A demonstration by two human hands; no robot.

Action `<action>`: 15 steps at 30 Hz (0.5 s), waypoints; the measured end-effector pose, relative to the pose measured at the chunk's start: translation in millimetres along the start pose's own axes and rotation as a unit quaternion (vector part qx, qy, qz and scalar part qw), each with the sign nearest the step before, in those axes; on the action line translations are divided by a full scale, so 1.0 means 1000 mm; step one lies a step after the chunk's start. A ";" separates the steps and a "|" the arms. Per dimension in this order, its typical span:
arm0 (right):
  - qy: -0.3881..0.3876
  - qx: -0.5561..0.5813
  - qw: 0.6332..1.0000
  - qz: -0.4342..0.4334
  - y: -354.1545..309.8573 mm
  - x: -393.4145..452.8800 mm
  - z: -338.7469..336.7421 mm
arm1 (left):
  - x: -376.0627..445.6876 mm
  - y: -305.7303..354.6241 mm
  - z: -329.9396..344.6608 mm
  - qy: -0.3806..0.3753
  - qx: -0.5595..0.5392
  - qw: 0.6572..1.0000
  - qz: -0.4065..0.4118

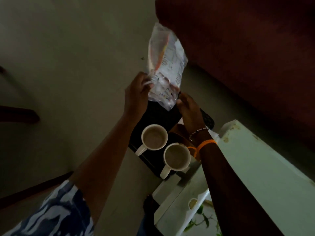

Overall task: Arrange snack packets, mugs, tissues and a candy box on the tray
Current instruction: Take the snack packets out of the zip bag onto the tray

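A clear snack packet point(166, 65) with white, orange and red print is held up above the far end of a black tray point(158, 114). My left hand point(137, 95) pinches the packet's lower left edge. Fingers spread, my right hand point(189, 113) hovers at the packet's bottom corner; whether it touches is unclear. Two white mugs stand on the tray's near end, one to the left point(154, 137) and one nearer me point(177, 156), handles pointing toward me. A brown object point(179, 132) lies on the tray, partly hidden under my right wrist.
A dark red sofa point(247, 57) fills the upper right. A pale green-white surface point(265, 171) runs along the right, with a small cup point(193, 203) and green leaves point(201, 220) below it. Dark wooden furniture legs point(18, 114) stand at the left on the grey floor.
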State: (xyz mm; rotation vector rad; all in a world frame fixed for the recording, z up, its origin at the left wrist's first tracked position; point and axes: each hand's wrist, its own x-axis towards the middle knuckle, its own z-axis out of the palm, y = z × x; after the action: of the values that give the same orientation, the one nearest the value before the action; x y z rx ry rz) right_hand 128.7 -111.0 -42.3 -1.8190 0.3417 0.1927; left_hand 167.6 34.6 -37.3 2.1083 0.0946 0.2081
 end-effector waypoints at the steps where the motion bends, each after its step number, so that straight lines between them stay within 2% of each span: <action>1: 0.012 0.078 0.997 0.023 -0.010 -0.003 -0.003 | -0.002 0.012 -0.001 0.001 -0.004 1.000 0.025; 3: 0.022 0.203 0.978 0.048 -0.027 -0.010 -0.012 | -0.010 0.036 -0.002 -0.018 -0.018 0.997 0.071; 7: 0.038 0.295 0.950 0.094 -0.039 -0.033 -0.040 | -0.045 0.078 -0.002 -0.091 -0.040 0.984 0.144; 11: 0.011 0.426 0.891 0.158 -0.020 -0.079 -0.083 | -0.106 0.103 0.005 -0.156 0.081 0.952 0.252; 15: 0.080 0.434 0.872 0.211 0.013 -0.133 -0.118 | -0.190 0.116 0.017 -0.183 0.134 0.924 0.309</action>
State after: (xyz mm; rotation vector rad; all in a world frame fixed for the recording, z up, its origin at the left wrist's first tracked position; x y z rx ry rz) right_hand -6.6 -210.3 18.3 -0.8473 0.8002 0.1529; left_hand -18.2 -68.6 32.2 2.3550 -0.8172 0.1741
